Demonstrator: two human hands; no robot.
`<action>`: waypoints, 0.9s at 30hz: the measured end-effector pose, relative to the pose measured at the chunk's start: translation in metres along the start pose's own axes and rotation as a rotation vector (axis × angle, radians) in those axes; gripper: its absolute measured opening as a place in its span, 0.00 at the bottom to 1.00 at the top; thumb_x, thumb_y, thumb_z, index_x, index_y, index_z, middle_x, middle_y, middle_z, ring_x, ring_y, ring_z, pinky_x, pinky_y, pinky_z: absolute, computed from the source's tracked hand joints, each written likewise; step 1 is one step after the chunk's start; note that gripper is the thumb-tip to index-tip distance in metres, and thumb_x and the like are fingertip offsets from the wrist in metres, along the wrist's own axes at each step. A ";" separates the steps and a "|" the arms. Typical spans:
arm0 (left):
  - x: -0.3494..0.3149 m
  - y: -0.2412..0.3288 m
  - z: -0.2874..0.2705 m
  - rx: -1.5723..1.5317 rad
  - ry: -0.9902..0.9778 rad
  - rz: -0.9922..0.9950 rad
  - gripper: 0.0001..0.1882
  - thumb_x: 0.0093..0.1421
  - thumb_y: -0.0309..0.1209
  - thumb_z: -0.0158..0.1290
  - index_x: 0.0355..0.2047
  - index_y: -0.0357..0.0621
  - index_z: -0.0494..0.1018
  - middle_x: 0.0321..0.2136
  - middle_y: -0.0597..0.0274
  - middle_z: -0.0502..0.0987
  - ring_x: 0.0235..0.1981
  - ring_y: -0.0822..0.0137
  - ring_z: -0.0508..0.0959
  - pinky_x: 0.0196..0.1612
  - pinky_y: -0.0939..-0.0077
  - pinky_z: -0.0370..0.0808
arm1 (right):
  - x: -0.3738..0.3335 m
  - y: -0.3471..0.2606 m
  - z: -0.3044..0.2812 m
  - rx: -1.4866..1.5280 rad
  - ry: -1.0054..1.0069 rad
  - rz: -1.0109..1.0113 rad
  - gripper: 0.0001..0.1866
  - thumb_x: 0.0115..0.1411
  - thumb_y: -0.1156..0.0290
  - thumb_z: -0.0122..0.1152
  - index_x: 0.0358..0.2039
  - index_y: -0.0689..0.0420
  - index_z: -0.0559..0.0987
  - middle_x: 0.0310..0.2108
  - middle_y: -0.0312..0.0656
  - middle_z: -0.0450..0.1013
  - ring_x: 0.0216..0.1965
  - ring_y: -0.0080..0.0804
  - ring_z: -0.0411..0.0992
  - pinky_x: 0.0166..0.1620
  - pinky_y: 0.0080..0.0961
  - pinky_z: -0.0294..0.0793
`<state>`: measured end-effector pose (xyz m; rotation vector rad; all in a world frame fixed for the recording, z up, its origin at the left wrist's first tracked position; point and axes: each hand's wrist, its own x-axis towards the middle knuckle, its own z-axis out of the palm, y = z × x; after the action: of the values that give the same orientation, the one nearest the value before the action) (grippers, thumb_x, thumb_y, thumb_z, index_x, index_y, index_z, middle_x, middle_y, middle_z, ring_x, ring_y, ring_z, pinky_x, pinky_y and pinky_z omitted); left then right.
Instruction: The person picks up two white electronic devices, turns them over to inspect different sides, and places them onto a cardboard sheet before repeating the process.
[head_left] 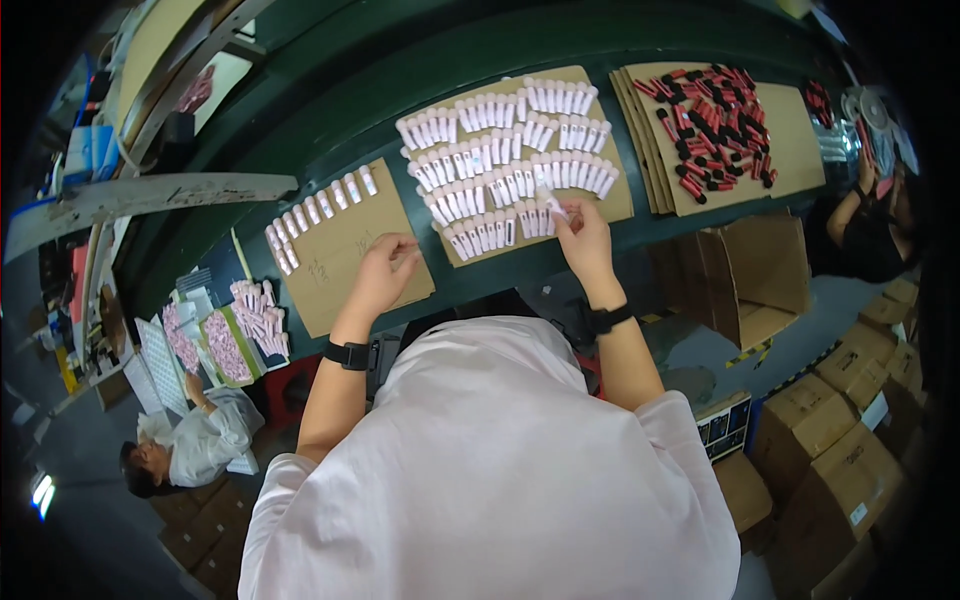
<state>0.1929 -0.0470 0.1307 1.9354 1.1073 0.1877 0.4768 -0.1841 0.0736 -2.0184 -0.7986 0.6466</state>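
a long dark green work surface (330, 120) runs across the upper half of the view, its edges curved by the lens. stacked brown corrugated cartons (835, 470) with small pale rectangular labels stand at the lower right, and one open carton (745, 275) sits under the table edge. three flat brown cardboard sheets lie on the surface. the centre sheet (620, 195) carries dense rows of small white-and-pink tubes (500, 150), smooth and cylindrical. the right sheet (795, 140) carries a loose heap of red and black tubes (715, 115). the left sheet (350, 250) carries a single slanted row of pale tubes (315, 210) along its upper edge. the right hand (585, 240) is over the near edge of the centre sheet, fingers pinched on one pale tube (553, 207) at the lowest row. the left hand (385, 270) rests loosely curled on the left sheet; whether it holds anything cannot be told. each wrist wears a black band. at the lower left another person in white sits beside trays of pink tubes (255, 315).
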 end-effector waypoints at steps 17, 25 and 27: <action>-0.087 0.078 -0.129 -0.268 0.284 0.349 0.12 0.54 0.23 0.58 0.40 0.38 0.75 0.36 0.58 0.79 0.36 0.65 0.78 0.42 0.73 0.73 | -0.071 -0.224 0.050 0.420 -0.598 -0.629 0.16 0.48 0.82 0.66 0.40 0.61 0.77 0.34 0.40 0.72 0.32 0.27 0.68 0.35 0.21 0.67; -0.128 0.040 -0.193 -0.348 0.303 0.392 0.13 0.51 0.22 0.60 0.39 0.38 0.75 0.34 0.57 0.78 0.35 0.62 0.78 0.39 0.74 0.73 | -0.105 -0.292 0.093 0.398 -0.586 -0.828 0.17 0.49 0.83 0.66 0.41 0.66 0.76 0.34 0.44 0.73 0.34 0.29 0.69 0.37 0.21 0.68; -0.135 0.030 -0.207 -0.352 0.328 0.503 0.14 0.50 0.22 0.60 0.38 0.38 0.75 0.34 0.57 0.78 0.35 0.62 0.78 0.39 0.74 0.73 | -0.114 -0.301 0.106 0.434 -0.609 -0.800 0.16 0.49 0.83 0.66 0.40 0.66 0.76 0.34 0.45 0.73 0.35 0.30 0.69 0.37 0.21 0.68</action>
<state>0.0268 -0.0293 0.3154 1.8594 0.7000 0.9384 0.2393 -0.0817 0.2921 -0.9653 -1.5459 0.8550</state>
